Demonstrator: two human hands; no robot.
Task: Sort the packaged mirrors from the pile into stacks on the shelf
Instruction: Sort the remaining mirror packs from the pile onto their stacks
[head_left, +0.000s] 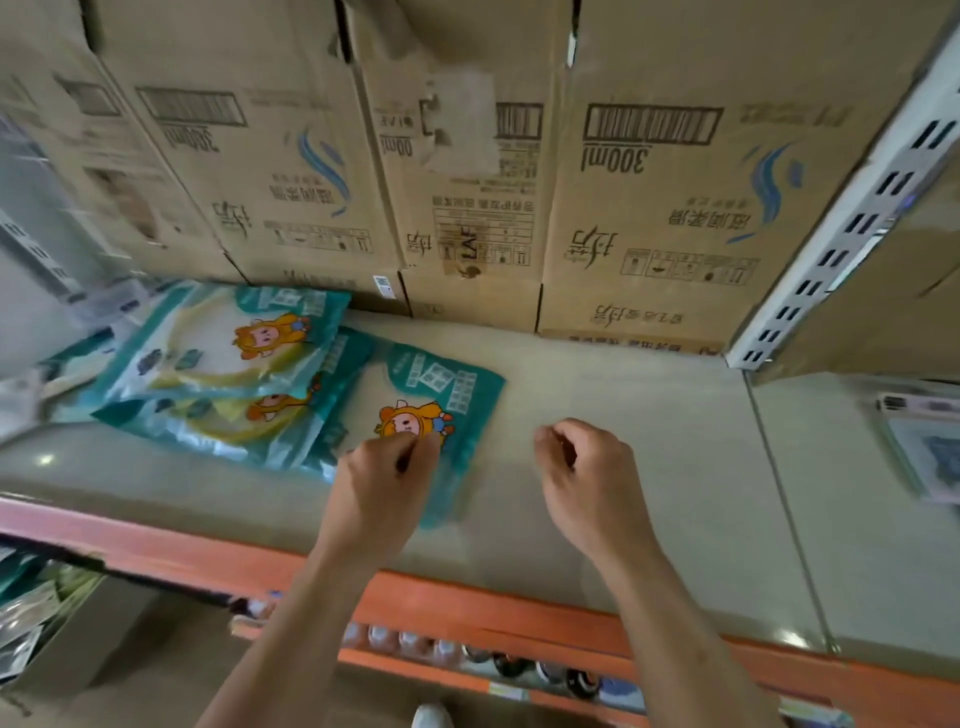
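Three teal packaged mirrors with an orange cartoon figure lie on the beige shelf (649, 467). The nearest package (457, 395) lies flat near the shelf's middle, and my left hand (387, 473) rests over its near edge with fingers curled, seemingly pinching it. Two more packages overlap to the left, the upper package (228, 338) on the lower package (218, 421). My right hand (587, 478) hovers over bare shelf to the right of the nearest package, fingers loosely curled and holding nothing.
Tall cardboard boxes (649, 208) line the back of the shelf. A slotted white upright (841, 234) stands at the right, with another package (924, 447) beyond it. An orange rail (493, 613) edges the shelf front. A box of goods (31, 618) sits lower left.
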